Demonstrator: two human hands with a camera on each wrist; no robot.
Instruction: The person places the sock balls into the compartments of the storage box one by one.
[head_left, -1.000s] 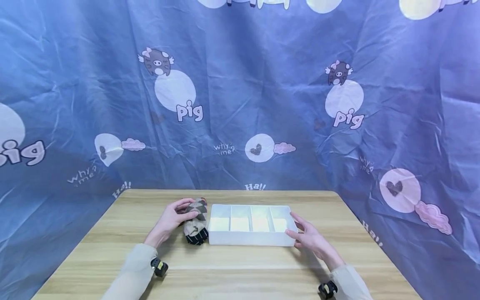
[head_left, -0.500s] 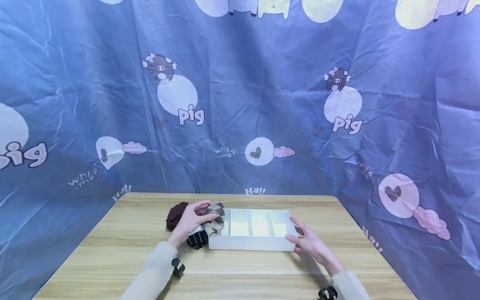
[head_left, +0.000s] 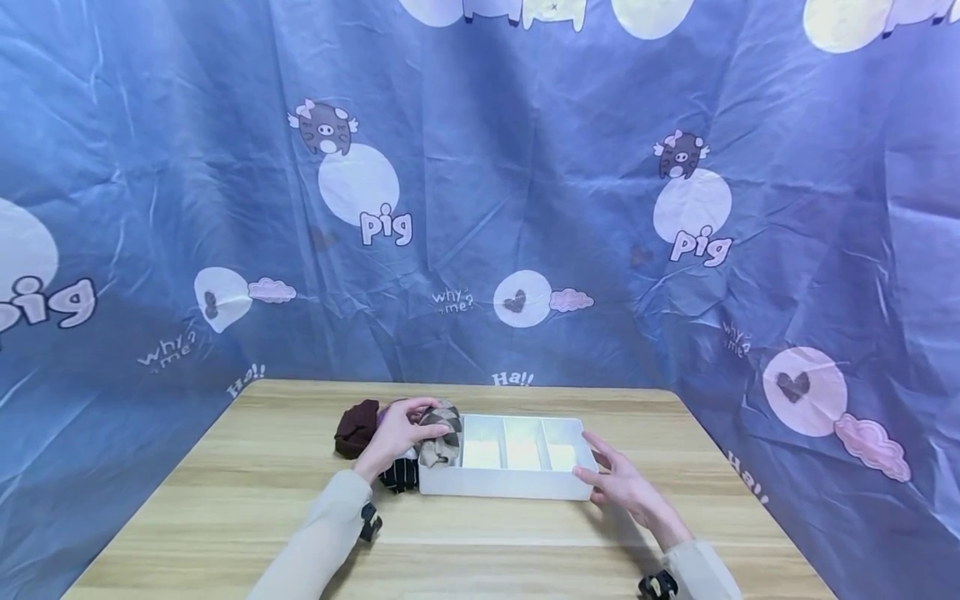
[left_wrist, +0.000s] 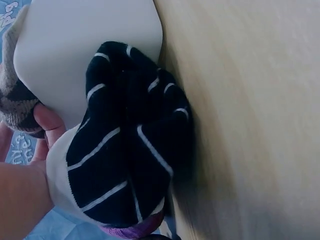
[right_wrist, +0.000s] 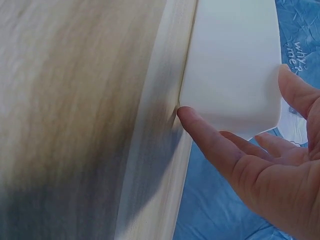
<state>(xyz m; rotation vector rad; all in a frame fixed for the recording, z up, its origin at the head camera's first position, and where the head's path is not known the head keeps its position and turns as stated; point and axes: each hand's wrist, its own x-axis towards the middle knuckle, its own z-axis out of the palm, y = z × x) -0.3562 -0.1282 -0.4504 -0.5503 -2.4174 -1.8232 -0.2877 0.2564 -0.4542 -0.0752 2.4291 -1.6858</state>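
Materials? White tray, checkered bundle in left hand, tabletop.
White tray: likely plastic, smooth low sheen, rounded corners.
Checkered bundle: probably knit fabric, matte, speckled yarn-like surface.
Tabletop: streaky wood grain, slight sheen; real wood or laminate, can't tell.

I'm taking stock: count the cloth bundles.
4 show: a checked grey one in the left hand, over the tray; a black striped one beside the tray; a maroon one farther left; a purple one mostly hidden behind that hand. Others may be hidden.

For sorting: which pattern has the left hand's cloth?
Cloth: dark and light diamonds, best in head view.
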